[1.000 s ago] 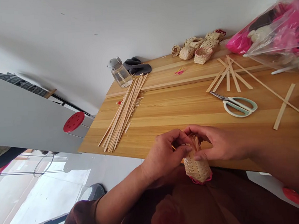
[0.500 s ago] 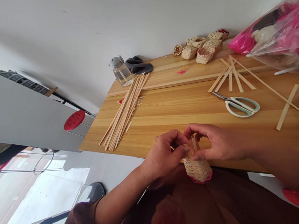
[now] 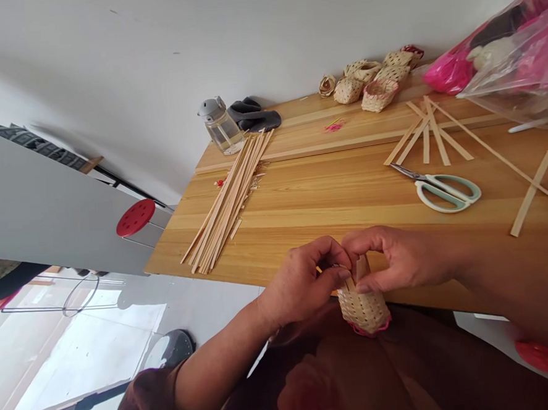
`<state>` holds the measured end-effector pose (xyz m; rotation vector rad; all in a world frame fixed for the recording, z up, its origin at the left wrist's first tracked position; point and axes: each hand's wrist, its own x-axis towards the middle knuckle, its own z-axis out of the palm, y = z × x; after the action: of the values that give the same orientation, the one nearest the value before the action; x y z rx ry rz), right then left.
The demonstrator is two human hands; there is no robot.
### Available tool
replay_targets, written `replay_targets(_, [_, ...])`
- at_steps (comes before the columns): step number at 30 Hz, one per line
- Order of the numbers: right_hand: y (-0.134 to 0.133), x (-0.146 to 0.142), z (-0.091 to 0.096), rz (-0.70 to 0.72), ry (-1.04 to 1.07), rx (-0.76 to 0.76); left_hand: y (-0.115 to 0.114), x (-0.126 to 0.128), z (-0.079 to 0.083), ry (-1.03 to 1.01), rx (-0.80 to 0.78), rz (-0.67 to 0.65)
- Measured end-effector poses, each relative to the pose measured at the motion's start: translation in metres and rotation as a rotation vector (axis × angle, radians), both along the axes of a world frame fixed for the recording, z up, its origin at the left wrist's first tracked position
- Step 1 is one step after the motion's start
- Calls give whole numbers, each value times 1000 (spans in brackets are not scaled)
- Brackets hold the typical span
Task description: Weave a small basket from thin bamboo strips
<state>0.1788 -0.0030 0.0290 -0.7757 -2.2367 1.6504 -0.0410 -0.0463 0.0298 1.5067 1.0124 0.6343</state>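
Beginning at the left of the frame, a red stool [image 3: 135, 218] stands beyond the end of the bench [image 3: 310, 190]. Next come a water bottle [image 3: 225, 127] and, slanting down from it, a loose bundle of long wooden strips [image 3: 227, 205].

Low in the frame, right of centre, is the small woven basket [image 3: 364, 311], pink cord edging its lower end, held just over the bench's near edge. My left hand [image 3: 300, 284] comes at it from the left, thumb and forefinger pinched together on its upper edge. My right hand [image 3: 402, 260] meets it from the other side: the thumb rests on the near face, the forefinger stands apart from it, close to my left fingertips. A strip end rises between them; I cannot tell whether those fingers clamp it.

I judge the step in hand to be working the free strip ends at the upper edge. The next move calls for a steady left pinch and a fine right-hand touch, so the weave stays tight.

Farther right lie scissors [image 3: 447, 191], apart from my hands, below fanned short strips [image 3: 430, 135].
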Motion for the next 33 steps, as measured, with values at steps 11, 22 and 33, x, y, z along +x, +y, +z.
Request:
replay_targets(11, [-3,4,-6,-85,-5,81,8,1,-6,-38,-77,54])
replay_targets(22, [-8,-13,-22,-207,145,-43,10,-8,18,144,-38,102])
replay_targets(33, [-42,-10,-14,-448,61,719,12,-6,6,86,-254,150])
